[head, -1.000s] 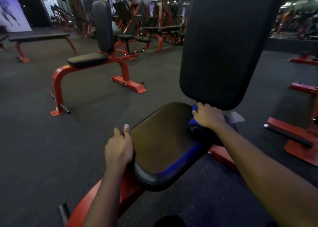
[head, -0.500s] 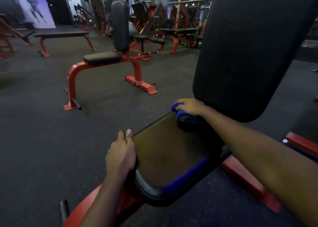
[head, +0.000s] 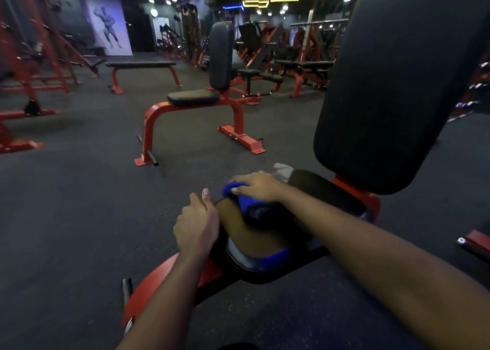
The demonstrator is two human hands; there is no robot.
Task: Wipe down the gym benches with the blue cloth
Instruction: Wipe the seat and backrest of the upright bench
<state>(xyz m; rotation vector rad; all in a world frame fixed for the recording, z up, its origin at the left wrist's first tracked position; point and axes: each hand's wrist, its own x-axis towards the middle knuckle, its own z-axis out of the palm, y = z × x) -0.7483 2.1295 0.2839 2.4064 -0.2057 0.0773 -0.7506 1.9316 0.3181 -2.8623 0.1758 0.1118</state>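
Note:
A red-framed gym bench stands right in front of me, with a black seat pad (head: 267,241) and a tall upright black back pad (head: 392,84). The blue cloth (head: 248,204), bunched up, lies on the left part of the seat pad. My right hand (head: 256,186) presses flat on top of the cloth, arm reaching across the seat. My left hand (head: 197,223) grips the left edge of the seat pad, thumb up. A blue reflection shows on the pad's front rim.
A second red bench with upright back pad (head: 221,58) stands ahead on the dark rubber floor. A flat bench (head: 140,64) is further back left. Red racks (head: 34,66) line the left side, and more machines fill the back. A red frame foot (head: 477,241) lies at right.
My right hand has slid the blue cloth leftward across the seat, from under the back pad to the left edge near my left hand. The view has swung left.

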